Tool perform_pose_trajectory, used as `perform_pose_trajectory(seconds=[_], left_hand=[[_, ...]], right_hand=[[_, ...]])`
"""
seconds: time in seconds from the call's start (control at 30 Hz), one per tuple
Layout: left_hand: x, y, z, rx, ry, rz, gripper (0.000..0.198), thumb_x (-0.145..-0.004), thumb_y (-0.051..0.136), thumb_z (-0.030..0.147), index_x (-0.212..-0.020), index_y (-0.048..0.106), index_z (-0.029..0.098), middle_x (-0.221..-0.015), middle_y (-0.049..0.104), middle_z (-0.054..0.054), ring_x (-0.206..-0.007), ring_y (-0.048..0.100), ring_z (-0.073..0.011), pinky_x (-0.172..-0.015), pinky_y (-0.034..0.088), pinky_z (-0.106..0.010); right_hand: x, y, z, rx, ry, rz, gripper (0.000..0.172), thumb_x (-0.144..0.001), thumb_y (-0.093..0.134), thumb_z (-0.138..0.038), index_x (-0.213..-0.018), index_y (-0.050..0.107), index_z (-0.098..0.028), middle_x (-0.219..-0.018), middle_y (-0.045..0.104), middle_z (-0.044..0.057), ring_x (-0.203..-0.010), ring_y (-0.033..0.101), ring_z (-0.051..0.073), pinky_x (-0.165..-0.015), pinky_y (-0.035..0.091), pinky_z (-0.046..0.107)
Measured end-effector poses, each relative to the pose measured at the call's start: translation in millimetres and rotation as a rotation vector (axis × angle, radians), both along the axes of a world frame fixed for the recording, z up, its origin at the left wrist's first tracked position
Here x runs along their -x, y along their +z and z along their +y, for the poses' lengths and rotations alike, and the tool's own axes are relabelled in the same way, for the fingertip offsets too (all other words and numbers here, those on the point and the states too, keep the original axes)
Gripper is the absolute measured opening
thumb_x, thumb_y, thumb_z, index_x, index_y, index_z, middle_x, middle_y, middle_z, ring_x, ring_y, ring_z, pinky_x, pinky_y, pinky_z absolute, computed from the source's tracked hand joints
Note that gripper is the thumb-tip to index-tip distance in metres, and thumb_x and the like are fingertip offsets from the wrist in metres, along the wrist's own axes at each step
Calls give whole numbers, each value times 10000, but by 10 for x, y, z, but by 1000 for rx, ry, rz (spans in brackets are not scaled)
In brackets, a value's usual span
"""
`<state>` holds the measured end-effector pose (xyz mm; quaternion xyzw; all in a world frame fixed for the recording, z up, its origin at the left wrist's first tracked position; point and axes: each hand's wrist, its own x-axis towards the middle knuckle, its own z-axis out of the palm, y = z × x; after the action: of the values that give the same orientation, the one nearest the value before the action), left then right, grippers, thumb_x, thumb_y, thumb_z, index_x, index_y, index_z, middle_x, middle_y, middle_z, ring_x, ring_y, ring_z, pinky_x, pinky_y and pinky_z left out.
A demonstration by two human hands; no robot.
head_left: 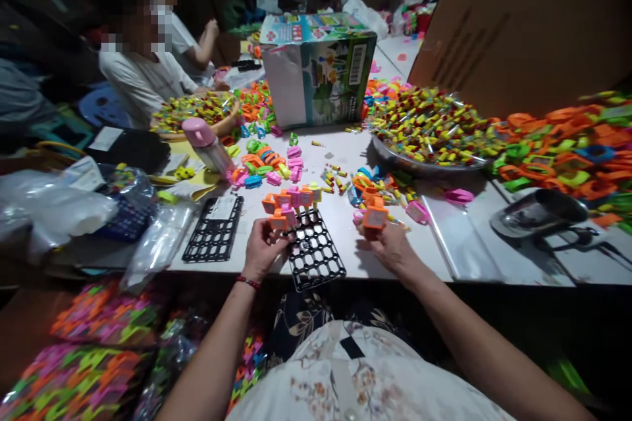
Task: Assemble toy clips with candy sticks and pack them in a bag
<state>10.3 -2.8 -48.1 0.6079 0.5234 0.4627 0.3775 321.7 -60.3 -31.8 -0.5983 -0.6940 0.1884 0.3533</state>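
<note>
My left hand is closed around an orange toy piece at the near left corner of a black plastic grid rack on the white table. Several orange, pink and yellow pieces stand upright in the rack's far row. My right hand pinches another orange square piece just right of the rack. Loose coloured pieces lie beyond both hands.
A second black grid lies to the left. A metal tray of small tubes, a printed carton, a big cardboard box and orange and green parts fill the far table. Two people sit at back left.
</note>
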Motion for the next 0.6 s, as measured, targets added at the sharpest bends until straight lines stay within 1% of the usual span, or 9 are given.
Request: perform_pose_trajectory(seconds=[0.03, 0.1, 0.17, 0.23, 0.3, 0.37, 0.47, 0.53, 0.6], left_hand=[[15, 5, -15, -81, 47, 18, 570, -643, 824, 431, -1041, 501, 182, -875, 547, 2, -734, 539, -117, -663, 464, -225], [57, 71, -40, -280, 148, 139, 595, -678, 819, 434, -1111, 503, 176, -1026, 555, -59, -877, 570, -161, -754, 494, -272], [99, 217, -42, -454, 184, 310, 620, -732, 794, 439, -1211, 503, 172, -1166, 546, -114, -1041, 567, -219, -849, 505, -326], [124, 416, -4, -562, 84, 449, 650, -785, 753, 452, -1309, 484, 178, -1303, 529, -149, -1218, 523, -273, -998, 478, -405], [127, 608, 74, -615, -86, 549, 655, -825, 717, 453, -1375, 472, 195, -1398, 513, -146, -1352, 446, -299, -1139, 382, -475], [114, 741, 171, -631, -248, 611, 642, -851, 694, 428, -1412, 472, 208, -1442, 515, -126, -1425, 381, -304, -1195, 310, -507], [89, 795, 297, -614, -420, 636, 609, -872, 678, 354, -1432, 485, 215, -1443, 543, -107, -1461, 346, -288, -1203, 309, -505], [80, 768, 345, -619, -491, 626, 579, -884, 663, 306, -1429, 492, 213, -1438, 554, -102, -1429, 401, -263, -1201, 321, -488], [76, 736, 366, -636, -522, 607, 547, -901, 641, 278, -1424, 497, 209, -1434, 560, -101, -1380, 465, -237, -1198, 331, -470]], right_hand=[[204, 10, 72, 22, 53, 58, 202, -919, 534, -303, -946, 677, -164, -921, 713, 105, -815, 673, 227, -740, 525, 324], [586, 12, 234, 69, 141, 176, 192, -907, 543, -286, -922, 684, -157, -891, 722, 81, -811, 672, 206, -751, 519, 298], [872, -17, 400, 95, 192, 225, 172, -890, 546, -249, -927, 688, -159, -884, 725, 60, -815, 667, 190, -754, 510, 276], [1039, -70, 545, 99, 223, 219, 169, -888, 545, -235, -926, 693, -162, -888, 723, 51, -816, 660, 180, -755, 500, 264], [1112, -128, 655, 96, 260, 207, 167, -885, 545, -213, -912, 699, -156, -886, 718, 56, -816, 652, 181, -763, 493, 266], [1131, -174, 727, 87, 295, 189, 179, -877, 536, -175, -924, 708, -155, -905, 717, 63, -835, 647, 186, -783, 489, 274], [1127, -210, 785, 70, 321, 156, 202, -865, 533, -136, -950, 714, -165, -940, 713, 65, -866, 640, 189, -815, 486, 285], [1124, -216, 806, 67, 322, 131, 206, -858, 533, -118, -942, 715, -166, -928, 706, 65, -853, 632, 188, -811, 485, 284], [1124, -207, 824, 72, 324, 108, 205, -847, 544, -106, -938, 719, -164, -926, 703, 67, -848, 629, 189, -808, 486, 283]])
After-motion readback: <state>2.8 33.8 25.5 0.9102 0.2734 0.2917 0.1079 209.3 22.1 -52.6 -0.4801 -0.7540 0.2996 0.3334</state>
